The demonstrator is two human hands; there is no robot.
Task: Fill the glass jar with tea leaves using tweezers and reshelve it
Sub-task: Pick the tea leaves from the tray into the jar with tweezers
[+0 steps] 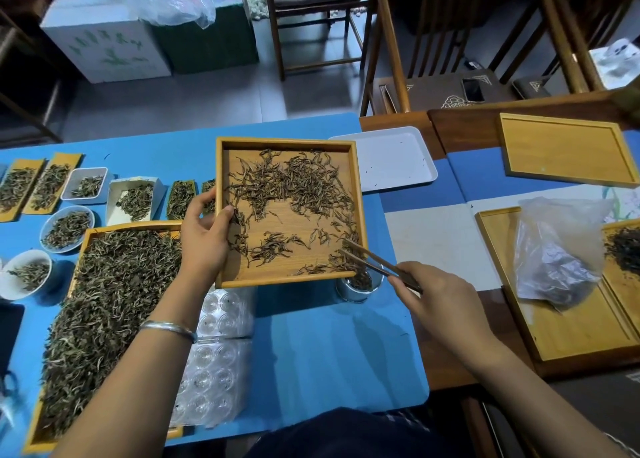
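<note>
The left hand (204, 231) grips the left rim of a square bamboo tray (221, 215) scattered with dark, wiry tea leaves (294, 187), thumb over the edge, holding it so its near right corner overhangs a small round glass jar (360, 286) standing on the blue mat (329, 336). The right hand (446, 298) pinches a pair of dark slender tweezers (377, 265) whose tips rest among the leaves at that corner, just above the jar mouth. To do this well, I judge the tray should stay tipped toward that corner, and the tweezers should rake or lift small clumps over the rim so nothing spills onto the mat; the jar already seems to hold some leaves, though how full it is cannot be told. Counted: one jar, one pair of tweezers, one held tray, one large bamboo tray of greenish tea (114, 302) under the left forearm, one white plastic tray (391, 160) beyond, and two round white bowls (67, 229) of tea at far left.
</note>
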